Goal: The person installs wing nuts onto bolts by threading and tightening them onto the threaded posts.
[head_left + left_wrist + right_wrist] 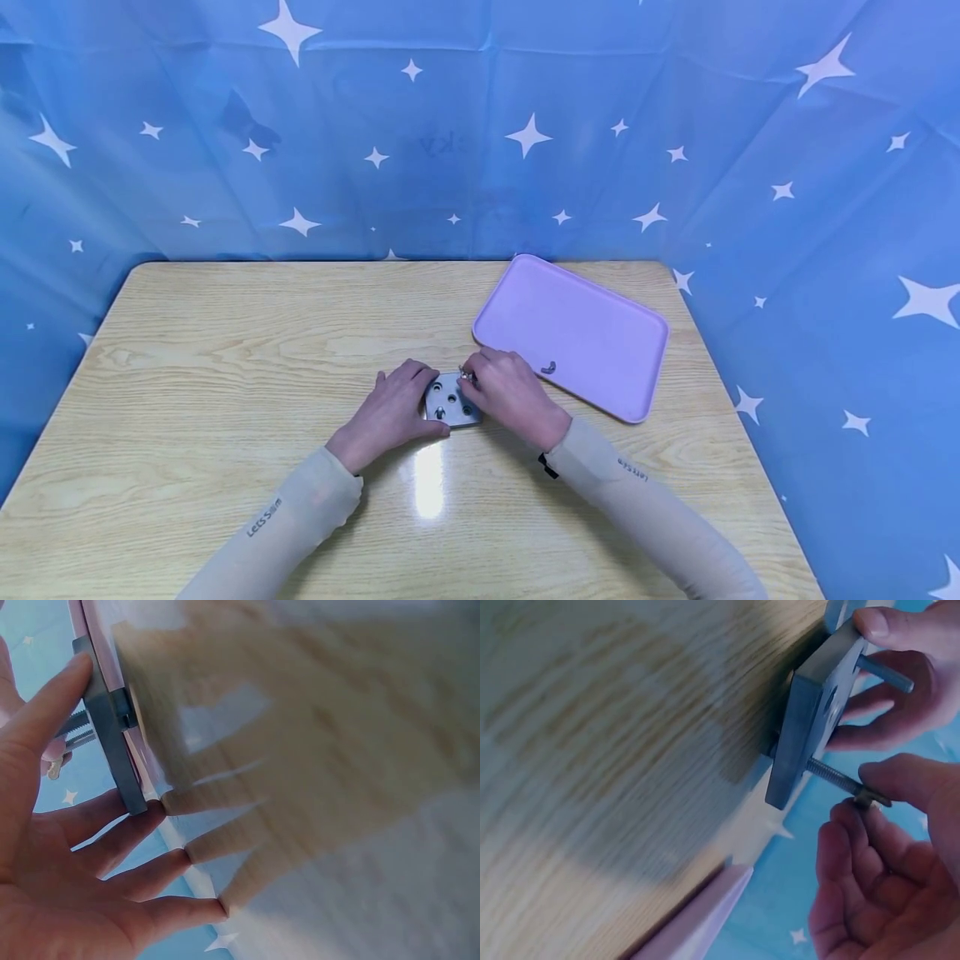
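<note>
A thick grey metal plate [452, 400] with several holes stands slightly above the table on bolt heads, one bolt head [124, 708] showing beneath it. My left hand [395, 410] grips the plate by its edges, thumb on the near side and fingers spread along the far side. Two threaded bolts rise from the plate. One bolt [885, 673] stands bare near the left thumb. At the tip of the other bolt [832, 776], my right hand [510, 390] pinches a small wing nut [864, 797] between thumb and fingers.
A purple tray [600, 333] lies at an angle on the back right of the wooden table [247, 350]. One small dark metal piece [549, 367] lies by its near edge. A blue star-patterned cloth [450, 167] hangs behind and to the sides.
</note>
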A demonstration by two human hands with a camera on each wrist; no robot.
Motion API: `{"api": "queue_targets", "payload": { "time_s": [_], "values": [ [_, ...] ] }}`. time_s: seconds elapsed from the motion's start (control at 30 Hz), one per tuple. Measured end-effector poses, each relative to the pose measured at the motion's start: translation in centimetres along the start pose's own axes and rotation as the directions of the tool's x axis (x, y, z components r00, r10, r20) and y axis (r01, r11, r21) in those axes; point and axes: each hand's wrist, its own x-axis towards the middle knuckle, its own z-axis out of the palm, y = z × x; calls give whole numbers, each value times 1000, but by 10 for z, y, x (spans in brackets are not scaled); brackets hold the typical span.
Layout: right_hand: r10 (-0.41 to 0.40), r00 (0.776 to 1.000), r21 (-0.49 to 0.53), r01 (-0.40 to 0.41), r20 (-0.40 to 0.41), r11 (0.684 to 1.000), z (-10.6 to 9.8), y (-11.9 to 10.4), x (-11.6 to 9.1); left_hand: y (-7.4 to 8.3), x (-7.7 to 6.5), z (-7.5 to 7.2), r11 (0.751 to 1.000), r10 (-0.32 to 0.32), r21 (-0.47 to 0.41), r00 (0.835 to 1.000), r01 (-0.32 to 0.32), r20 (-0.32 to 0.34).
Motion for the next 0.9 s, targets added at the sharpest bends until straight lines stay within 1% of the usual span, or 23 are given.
{"api": "queue_targets", "payload": {
  "time_s": [0.2,0.5,0.73,0.83,0.9],
  "values": [
    [9,1000,-1,-9,-27,1000,0,-2,-2,1,0,-1,1000,10,-9,1000,-10,-4],
    [23,996,-117,-32,-82,993,6,-4,-2,2,0,0,1000,13,-3,1000,-13,-8],
    [-14,989,-197,-16,-150,980,12,-5,-2,2,0,0,1000,16,-5,1000,-16,-16],
    [-25,988,-212,-8,-153,977,11,-4,-2,2,0,0,1000,14,-1,1000,-14,-12],
    [-28,990,-204,-1,-137,979,8,-3,-4,2,0,-1,1000,13,3,1000,-13,-9]
  ]
}}
